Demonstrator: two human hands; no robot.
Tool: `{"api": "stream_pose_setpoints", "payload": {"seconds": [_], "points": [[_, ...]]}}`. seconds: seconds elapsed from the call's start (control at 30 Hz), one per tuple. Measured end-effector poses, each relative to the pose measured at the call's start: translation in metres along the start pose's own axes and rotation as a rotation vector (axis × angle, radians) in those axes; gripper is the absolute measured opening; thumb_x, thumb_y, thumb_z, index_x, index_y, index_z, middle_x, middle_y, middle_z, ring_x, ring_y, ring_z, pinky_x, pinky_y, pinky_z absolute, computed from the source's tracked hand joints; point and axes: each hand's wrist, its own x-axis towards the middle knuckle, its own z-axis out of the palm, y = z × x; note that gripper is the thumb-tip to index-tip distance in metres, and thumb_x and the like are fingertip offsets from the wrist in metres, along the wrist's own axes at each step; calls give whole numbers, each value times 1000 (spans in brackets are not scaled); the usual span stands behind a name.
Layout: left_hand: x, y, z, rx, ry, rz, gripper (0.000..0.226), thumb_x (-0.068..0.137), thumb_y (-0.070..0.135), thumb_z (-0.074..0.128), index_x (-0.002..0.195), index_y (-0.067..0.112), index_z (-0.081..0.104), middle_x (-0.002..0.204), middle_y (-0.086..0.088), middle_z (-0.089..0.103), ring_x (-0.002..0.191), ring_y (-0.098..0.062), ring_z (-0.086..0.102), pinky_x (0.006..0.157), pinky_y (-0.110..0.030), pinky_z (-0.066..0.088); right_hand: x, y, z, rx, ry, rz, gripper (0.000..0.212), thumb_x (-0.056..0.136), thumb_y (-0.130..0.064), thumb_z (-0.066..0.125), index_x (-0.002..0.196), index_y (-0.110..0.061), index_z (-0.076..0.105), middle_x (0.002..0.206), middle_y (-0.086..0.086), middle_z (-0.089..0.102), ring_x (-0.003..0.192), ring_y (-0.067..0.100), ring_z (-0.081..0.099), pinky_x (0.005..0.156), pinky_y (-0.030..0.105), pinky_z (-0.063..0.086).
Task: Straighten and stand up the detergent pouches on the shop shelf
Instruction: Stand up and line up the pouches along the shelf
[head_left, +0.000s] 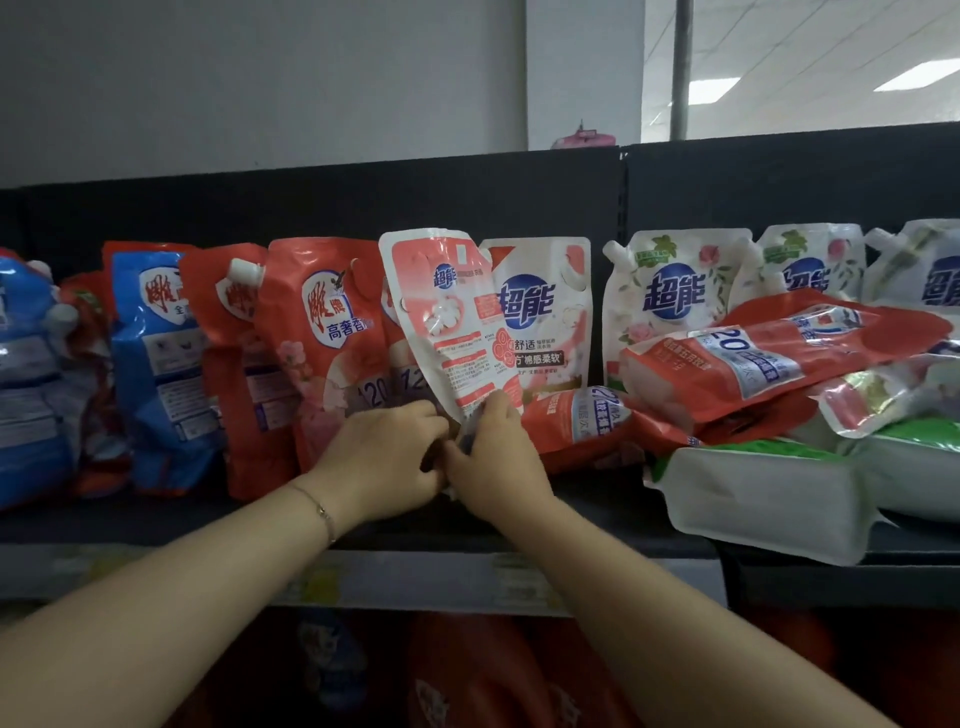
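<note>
- Pink-and-white pouch (447, 322): stands mid-shelf, tilted left, back label out (glossy, crinkly plastic, rounded top corners).
- Left hand (387, 457) and right hand (493, 457) grip its bottom edge, fingers curled.
- Red pouches (779, 358) lie flat to the right on the dark shelf (597, 499).

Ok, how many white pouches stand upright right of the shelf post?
3, in a row along the back: the first pouch nearest the post, the second beside it, the third cut off by the frame edge. Others may be hidden.
</note>
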Motion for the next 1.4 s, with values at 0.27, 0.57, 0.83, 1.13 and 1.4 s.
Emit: {"api": "stream_pose_setpoints", "payload": {"seconds": [0.27, 0.57, 0.83, 1.13, 1.4], "points": [[37, 48, -6, 97, 218, 227, 25, 68, 42, 65, 65, 17, 62, 63, 4, 61, 52, -21, 60, 43, -21, 39, 10, 0, -101, -597, -296, -382, 23, 93, -29, 47, 111, -21, 58, 119, 5, 62, 104, 26, 59, 87, 40, 50], [107, 113, 45, 67, -219, 40, 74, 76, 64, 63, 133, 23, 38, 137, -4, 44, 124, -27, 43, 98, -43, 42, 31, 64, -183, -888, -305, -320, 34, 96, -41, 46, 122, -20, 54, 126, 3, 53, 120, 26, 47, 99, 41, 39], [118, 132, 76, 230, -129, -101, 83, 79, 60, 61, 144, 21, 26, 139, -6, 43, 128, -33, 40, 98, -46, 37, 46, 86, -200, -993, -353, -251, 43, 99, -56, 29, 138, -41, 41, 159, -2, 17, 148, 27, 4, 112, 64, 9], [120, 122, 75, -7, -1, -80, 46, 88, 40, 61, 126, 19, 46, 117, -7, 63, 102, -32, 61, 78, -38, 49, 59, 92, -209, -935, -292, -238, 28, 95, -56, 36, 109, -38, 52, 132, -3, 42, 133, 35, 26, 102, 65, 30], [118, 111, 82, -363, 152, -299, 18, 91, 27, 62, 106, 20, 54, 84, 1, 64, 75, -21, 61, 67, -30, 44, 80, 89, -243, -671, -225, -262, 28, 99, -27, 37, 109, -26, 63, 108, -1, 61, 92, 19, 55, 82, 36, 49]]}}
